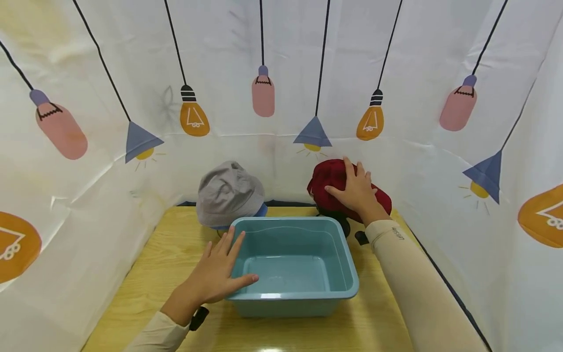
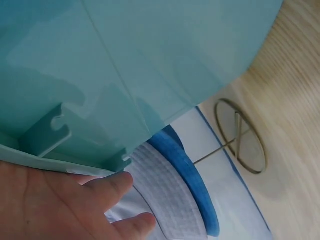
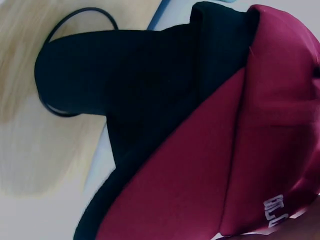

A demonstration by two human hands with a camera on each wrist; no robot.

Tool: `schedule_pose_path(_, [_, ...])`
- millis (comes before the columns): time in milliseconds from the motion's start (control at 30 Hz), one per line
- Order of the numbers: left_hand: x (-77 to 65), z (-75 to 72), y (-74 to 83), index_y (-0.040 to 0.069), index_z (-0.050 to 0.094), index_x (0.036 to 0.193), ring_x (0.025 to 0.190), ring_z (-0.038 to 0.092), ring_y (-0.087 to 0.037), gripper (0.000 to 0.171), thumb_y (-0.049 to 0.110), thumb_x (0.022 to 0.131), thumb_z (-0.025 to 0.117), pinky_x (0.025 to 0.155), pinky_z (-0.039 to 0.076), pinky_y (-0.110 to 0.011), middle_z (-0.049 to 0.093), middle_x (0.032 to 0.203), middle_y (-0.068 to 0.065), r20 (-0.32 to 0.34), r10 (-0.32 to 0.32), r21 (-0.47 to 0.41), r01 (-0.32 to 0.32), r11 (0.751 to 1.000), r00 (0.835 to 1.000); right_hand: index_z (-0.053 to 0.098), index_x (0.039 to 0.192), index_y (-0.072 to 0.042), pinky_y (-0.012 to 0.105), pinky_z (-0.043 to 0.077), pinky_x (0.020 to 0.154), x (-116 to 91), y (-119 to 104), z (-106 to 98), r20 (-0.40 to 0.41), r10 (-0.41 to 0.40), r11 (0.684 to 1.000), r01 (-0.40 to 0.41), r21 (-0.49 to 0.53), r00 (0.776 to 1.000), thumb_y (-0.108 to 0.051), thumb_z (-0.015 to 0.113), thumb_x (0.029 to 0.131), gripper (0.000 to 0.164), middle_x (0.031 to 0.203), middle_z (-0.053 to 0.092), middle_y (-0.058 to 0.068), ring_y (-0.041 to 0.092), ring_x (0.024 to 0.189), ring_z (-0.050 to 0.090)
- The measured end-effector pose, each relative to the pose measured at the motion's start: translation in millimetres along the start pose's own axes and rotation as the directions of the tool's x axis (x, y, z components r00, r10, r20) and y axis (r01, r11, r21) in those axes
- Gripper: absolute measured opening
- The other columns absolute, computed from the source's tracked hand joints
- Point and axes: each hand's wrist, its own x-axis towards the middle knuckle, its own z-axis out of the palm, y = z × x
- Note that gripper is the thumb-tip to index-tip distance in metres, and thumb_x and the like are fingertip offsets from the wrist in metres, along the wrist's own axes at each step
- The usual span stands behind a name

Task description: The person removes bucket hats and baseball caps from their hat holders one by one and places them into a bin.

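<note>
A light-blue plastic basin (image 1: pixel 281 259) stands on the table. My left hand (image 1: pixel 215 274) lies over its left rim, fingers spread and thumb reaching across the near corner; in the left wrist view the palm (image 2: pixel 45 205) is against the rim. My right hand (image 1: pixel 355 190) is stretched out to a dark red cap (image 1: pixel 327 183) behind the basin's right corner, its spread fingers over the crown. The right wrist view shows the red cap (image 3: pixel 170 185) with white lettering and a dark, rounded flap (image 3: pixel 75 72) below it; that hand is mostly out of this view.
A grey bucket hat (image 1: pixel 228 190) with a blue lower edge sits behind the basin's left corner. Its thin wire stand has a round base (image 2: pixel 242 137). A dark ring (image 3: pixel 82 11) shows behind the flap. White printed sheeting (image 1: pixel 272 161) walls in the wooden table (image 1: pixel 162 264).
</note>
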Motion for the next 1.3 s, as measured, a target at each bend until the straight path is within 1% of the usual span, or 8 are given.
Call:
schedule_pose_path(200, [2.5, -5.1, 0.2, 0.018, 0.013, 0.168, 0.156, 0.027, -0.039, 0.109, 0.082, 0.089, 0.053, 0.119, 0.017, -0.076, 0.005, 0.174, -0.018, -0.01, 0.008, -0.004, -0.008, 1.0, 1.0, 0.02, 0.165, -0.029, 0.085, 0.031, 0.102, 1.7, -4.5, -1.0, -0.091, -0.017, 0.999, 0.021, 0.037, 0.996, -0.056, 0.066, 0.093, 0.09, 0.164, 0.029, 0.02, 0.048, 0.145, 0.033])
schedule_pose_path(267, [2.0, -6.4, -0.1, 0.018, 0.014, 0.168, 0.156, 0.027, -0.039, 0.109, 0.081, 0.09, 0.054, 0.118, 0.017, -0.076, 0.005, 0.174, -0.018, -0.007, 0.006, -0.009, -0.006, 1.0, 1.0, 0.026, 0.162, -0.025, 0.081, 0.037, 0.102, 1.9, -6.1, -0.7, -0.106, -0.025, 0.999, 0.03, 0.04, 0.994, -0.054, 0.066, 0.093, 0.085, 0.16, 0.035, 0.018, 0.045, 0.141, 0.038])
schedule_pose_path(400, [-0.1, -7.7, -0.7, 0.018, 0.014, 0.168, 0.155, 0.03, -0.039, 0.109, 0.082, 0.089, 0.052, 0.118, 0.018, -0.076, 0.006, 0.174, -0.019, 0.001, -0.002, -0.01, 0.002, 1.0, 1.0, 0.032, 0.158, -0.016, 0.073, 0.044, 0.103, 0.7, -8.2, 0.3, -0.107, -0.047, 0.998, 0.052, 0.041, 0.993, -0.051, 0.065, 0.095, 0.079, 0.156, 0.041, 0.02, 0.045, 0.137, 0.043])
schedule_pose_path(500, [-1.1, -7.9, -0.7, 0.019, 0.013, 0.168, 0.154, 0.032, -0.038, 0.109, 0.084, 0.089, 0.05, 0.118, 0.018, -0.076, 0.006, 0.174, -0.019, 0.007, -0.006, -0.01, 0.006, 1.0, 1.0, 0.034, 0.156, -0.012, 0.071, 0.044, 0.105, -0.8, -8.8, 0.0, -0.103, -0.055, 0.997, 0.06, 0.046, 0.993, -0.05, 0.064, 0.096, 0.077, 0.156, 0.042, 0.022, 0.045, 0.136, 0.045])
schedule_pose_path(667, [-0.4, -7.5, 0.1, 0.02, 0.011, 0.168, 0.156, 0.029, -0.039, 0.108, 0.084, 0.089, 0.05, 0.118, 0.013, -0.078, 0.004, 0.174, -0.018, 0.021, -0.008, -0.018, 0.008, 1.0, 1.0, 0.033, 0.157, -0.009, 0.069, 0.042, 0.109, -1.1, -6.9, -2.0, -0.106, -0.041, 0.998, 0.046, 0.042, 0.994, -0.05, 0.06, 0.099, 0.076, 0.156, 0.041, 0.023, 0.046, 0.137, 0.045])
schedule_pose_path(800, [0.8, -7.2, 0.2, 0.021, 0.011, 0.168, 0.156, 0.028, -0.039, 0.107, 0.082, 0.09, 0.052, 0.118, 0.012, -0.078, 0.003, 0.174, -0.017, 0.023, -0.008, -0.01, 0.008, 1.0, 1.0, 0.034, 0.157, -0.006, 0.067, 0.042, 0.111, -2.0, -6.3, -5.5, -0.124, -0.044, 0.998, 0.049, 0.039, 0.991, -0.049, 0.058, 0.1, 0.075, 0.154, 0.044, 0.024, 0.047, 0.135, 0.047])
schedule_pose_path(1000, [0.4, -6.5, 0.7, 0.02, 0.012, 0.168, 0.155, 0.029, -0.039, 0.109, 0.085, 0.089, 0.047, 0.118, 0.012, -0.077, 0.003, 0.174, -0.017, 0.035, -0.005, -0.014, 0.005, 1.0, 0.999, 0.037, 0.155, -0.004, 0.064, 0.045, 0.109, -5.8, -5.7, -9.2, -0.141, -0.041, 0.998, 0.047, 0.038, 0.989, -0.047, 0.058, 0.101, 0.072, 0.146, 0.051, 0.023, 0.045, 0.128, 0.052])
schedule_pose_path(1300, [-2.4, -5.1, 3.7, 0.018, 0.015, 0.168, 0.155, 0.031, -0.04, 0.109, 0.085, 0.089, 0.047, 0.119, 0.013, -0.077, 0.003, 0.174, -0.017, 0.046, -0.013, -0.034, 0.015, 0.999, 0.999, 0.042, 0.15, -0.005, 0.063, 0.05, 0.102, -12.4, -10.1, -15.5, -0.189, -0.023, 1.0, 0.024, 0.007, 0.982, -0.047, 0.061, 0.1, 0.068, 0.137, 0.06, 0.022, 0.043, 0.118, 0.06])
